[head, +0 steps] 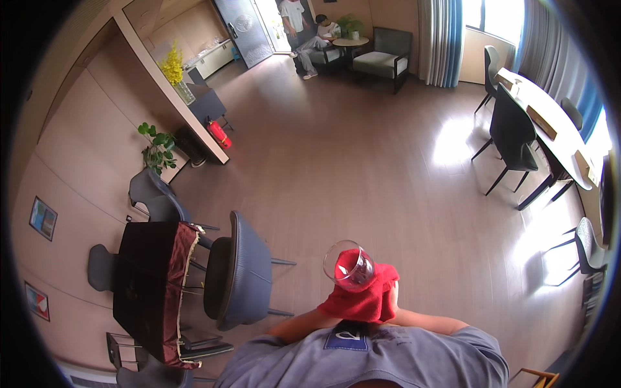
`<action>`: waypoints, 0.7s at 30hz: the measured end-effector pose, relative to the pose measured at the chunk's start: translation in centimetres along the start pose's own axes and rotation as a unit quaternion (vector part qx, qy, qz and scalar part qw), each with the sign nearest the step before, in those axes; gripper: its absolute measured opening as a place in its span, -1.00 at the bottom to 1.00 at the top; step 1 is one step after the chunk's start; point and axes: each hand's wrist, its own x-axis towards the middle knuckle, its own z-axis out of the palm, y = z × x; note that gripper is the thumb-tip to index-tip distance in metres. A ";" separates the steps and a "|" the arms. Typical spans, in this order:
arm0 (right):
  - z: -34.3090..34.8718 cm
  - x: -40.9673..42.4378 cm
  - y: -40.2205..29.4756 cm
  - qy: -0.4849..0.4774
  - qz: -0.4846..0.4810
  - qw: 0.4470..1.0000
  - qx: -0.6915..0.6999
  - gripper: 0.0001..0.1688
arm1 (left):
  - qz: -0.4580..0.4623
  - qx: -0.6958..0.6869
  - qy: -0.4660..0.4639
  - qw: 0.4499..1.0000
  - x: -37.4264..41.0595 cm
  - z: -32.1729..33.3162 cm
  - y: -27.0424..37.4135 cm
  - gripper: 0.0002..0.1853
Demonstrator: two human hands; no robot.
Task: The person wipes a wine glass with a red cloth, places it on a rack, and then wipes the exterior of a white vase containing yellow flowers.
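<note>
A clear drinking glass (349, 265), its round rim tilted up towards the camera, is held out in front of my chest. A red cloth (361, 300) wraps the glass's lower part and hides its base. My left hand (335, 313) is under the cloth at its left side, almost wholly covered. On the other side, part of my right hand (394, 297) shows at the cloth's edge. Red shows through the glass wall, and I cannot tell whether cloth is inside. The fingers of both hands are hidden.
Left stands a table with a dark red velvet cloth (182, 291), with a blue-grey chair (252, 276) beside it. A fire extinguisher (220, 134) stands by the partition. Right are a white table (558, 131) and dark chairs (512, 131). Two people are near the armchairs at the back.
</note>
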 end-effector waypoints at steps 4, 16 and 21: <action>-2.4 1.0 0.3 -0.123 0.045 0.935 0.331 -0.63 | 0.001 -0.037 0.005 0.999 2.1 0.7 0.1 -0.56; -9.0 2.0 3.9 -0.177 -0.019 0.892 0.416 -0.41 | -0.025 -0.086 -0.042 0.995 7.2 5.5 5.5 -0.53; -10.1 2.5 2.9 -0.188 -0.001 0.872 0.451 -0.42 | -0.045 -0.093 -0.064 0.993 8.9 6.8 6.4 -0.45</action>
